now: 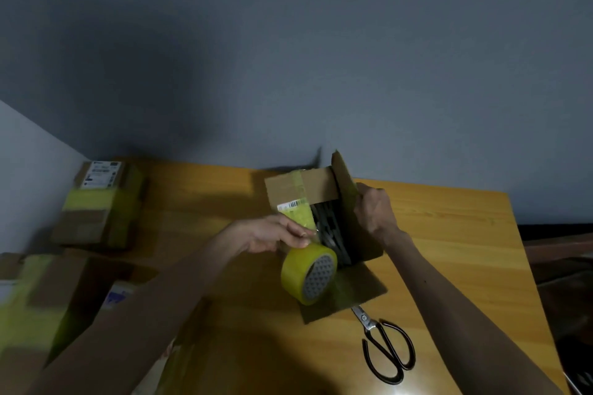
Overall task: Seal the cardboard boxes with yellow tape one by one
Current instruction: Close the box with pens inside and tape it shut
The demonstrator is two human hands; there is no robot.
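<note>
The boxes (pixel 48 292) at your lower left are blurred and cut off, and the dark contents (pixel 327 228) of the open cardboard box (pixel 285 191) are too dim to identify. Your left hand (pixel 272 234) has a pinching grip on the loose strip of yellow tape (pixel 301 218), the roll (pixel 309 277) hanging just below it. Your right hand (pixel 373 208) has its grip clasped on the box's upright flap (pixel 345 176). A taped box (pixel 102 202) sits far left on the surface (pixel 449 234); scissors (pixel 386 346) lie beside the open box.

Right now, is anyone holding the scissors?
No, the scissors lie untouched on the table.
</note>
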